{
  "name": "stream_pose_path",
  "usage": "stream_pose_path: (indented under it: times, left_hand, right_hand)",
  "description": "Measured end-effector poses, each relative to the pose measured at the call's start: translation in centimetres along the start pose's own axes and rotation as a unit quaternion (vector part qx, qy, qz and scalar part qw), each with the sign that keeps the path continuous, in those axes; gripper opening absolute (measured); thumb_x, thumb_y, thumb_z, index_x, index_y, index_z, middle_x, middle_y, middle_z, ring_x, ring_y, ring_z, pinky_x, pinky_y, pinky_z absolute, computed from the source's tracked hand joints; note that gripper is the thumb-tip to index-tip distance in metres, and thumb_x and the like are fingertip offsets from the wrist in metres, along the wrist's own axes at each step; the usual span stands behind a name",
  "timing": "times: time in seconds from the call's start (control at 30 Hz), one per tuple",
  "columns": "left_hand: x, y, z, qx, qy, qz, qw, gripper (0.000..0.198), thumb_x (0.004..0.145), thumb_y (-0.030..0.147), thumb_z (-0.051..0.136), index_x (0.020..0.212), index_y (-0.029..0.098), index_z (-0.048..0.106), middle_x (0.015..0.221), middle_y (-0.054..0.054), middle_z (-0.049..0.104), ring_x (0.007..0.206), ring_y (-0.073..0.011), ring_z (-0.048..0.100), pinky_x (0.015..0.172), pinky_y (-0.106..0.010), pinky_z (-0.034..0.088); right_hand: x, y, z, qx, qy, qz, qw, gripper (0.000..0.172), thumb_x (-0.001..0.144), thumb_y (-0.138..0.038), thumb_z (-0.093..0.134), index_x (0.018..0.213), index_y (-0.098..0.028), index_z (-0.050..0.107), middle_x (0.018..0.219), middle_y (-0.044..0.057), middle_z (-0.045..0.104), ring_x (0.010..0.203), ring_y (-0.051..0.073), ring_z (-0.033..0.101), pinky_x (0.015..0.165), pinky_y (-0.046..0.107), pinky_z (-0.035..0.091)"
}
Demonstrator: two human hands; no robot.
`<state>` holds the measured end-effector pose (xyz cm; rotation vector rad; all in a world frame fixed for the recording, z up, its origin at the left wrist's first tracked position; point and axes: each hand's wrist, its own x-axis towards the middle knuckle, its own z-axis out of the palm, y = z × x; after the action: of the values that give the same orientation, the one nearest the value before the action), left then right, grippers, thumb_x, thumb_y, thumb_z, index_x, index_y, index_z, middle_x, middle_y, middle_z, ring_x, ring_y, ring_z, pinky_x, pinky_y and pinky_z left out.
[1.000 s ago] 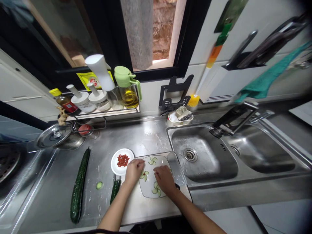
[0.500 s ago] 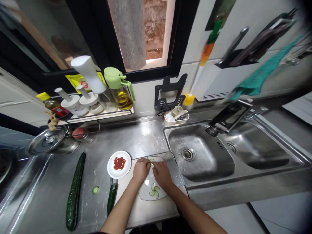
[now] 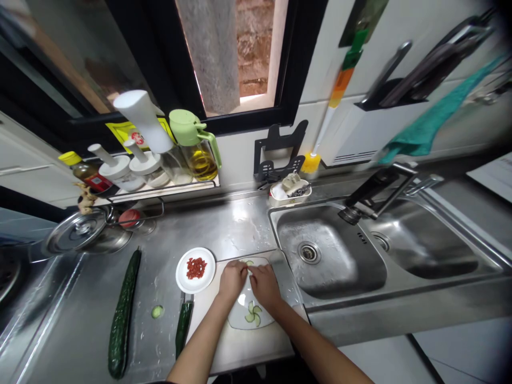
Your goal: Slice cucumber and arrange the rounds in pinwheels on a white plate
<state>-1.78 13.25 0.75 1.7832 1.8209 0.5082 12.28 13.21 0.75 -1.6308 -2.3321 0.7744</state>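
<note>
A white plate (image 3: pixel 240 318) with thin cucumber slices (image 3: pixel 253 313) lies on a pale cutting board (image 3: pixel 240 349) by the counter's front edge. My left hand (image 3: pixel 231 280) and my right hand (image 3: pixel 264 284) meet over the plate's far end, fingertips pinched together at a slice arrangement there (image 3: pixel 249 262). What the fingers grip is too small to make out. A small white dish of red bits (image 3: pixel 195 269) sits just left of my left hand. A cut cucumber piece (image 3: pixel 183 328) lies left of the board.
A whole cucumber (image 3: pixel 122 316) and one loose slice (image 3: pixel 157 311) lie on the steel counter. The sink (image 3: pixel 328 256) with its tap (image 3: pixel 374 192) is to the right. Oil and seasoning bottles (image 3: pixel 194 146) stand on a rack at the back; a pot lid (image 3: pixel 76 233) rests far left.
Both hands moved from the plate's middle to its far end and came together there. In the last half second they have stayed nearly still.
</note>
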Motion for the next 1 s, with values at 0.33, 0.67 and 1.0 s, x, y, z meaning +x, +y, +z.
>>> stream_pose_path:
  times: [0.33, 0.67, 1.0]
  left_hand:
    - [-0.1, -0.2, 0.0, -0.014, 0.011, -0.009, 1.000, 0.023, 0.080, 0.013, 0.047, 0.087, 0.019, 0.068, 0.082, -0.006, 0.068, 0.081, -0.0159, 0.060, 0.077, -0.027, 0.043]
    - [-3.4, -2.3, -2.8, -0.062, 0.085, -0.082, 0.991, 0.025, 0.079, 0.023, 0.049, 0.094, 0.017, 0.068, 0.090, -0.006, 0.070, 0.084, -0.0179, 0.063, 0.081, -0.029, 0.046]
    - [-7.8, -10.3, -6.1, 0.059, 0.131, -0.246, 0.958, 0.021, 0.079, 0.025, 0.050, 0.089, 0.020, 0.068, 0.085, -0.005, 0.069, 0.076, -0.0163, 0.062, 0.073, -0.025, 0.042]
  right_hand:
    - [0.1, -0.1, 0.0, 0.003, 0.001, 0.004, 1.000, 0.033, 0.084, -0.018, 0.043, 0.110, -0.019, 0.063, 0.098, 0.007, 0.064, 0.093, 0.022, 0.049, 0.087, 0.034, 0.031]
    - [-1.0, 0.0, -1.2, 0.004, 0.011, 0.015, 1.000, 0.030, 0.084, -0.016, 0.044, 0.105, -0.017, 0.065, 0.096, 0.007, 0.065, 0.093, 0.021, 0.051, 0.089, 0.031, 0.032]
    - [-3.4, -0.5, -0.4, 0.021, -0.001, -0.011, 1.000, 0.024, 0.083, -0.016, 0.046, 0.094, -0.017, 0.067, 0.088, 0.007, 0.065, 0.089, 0.022, 0.051, 0.083, 0.032, 0.036]
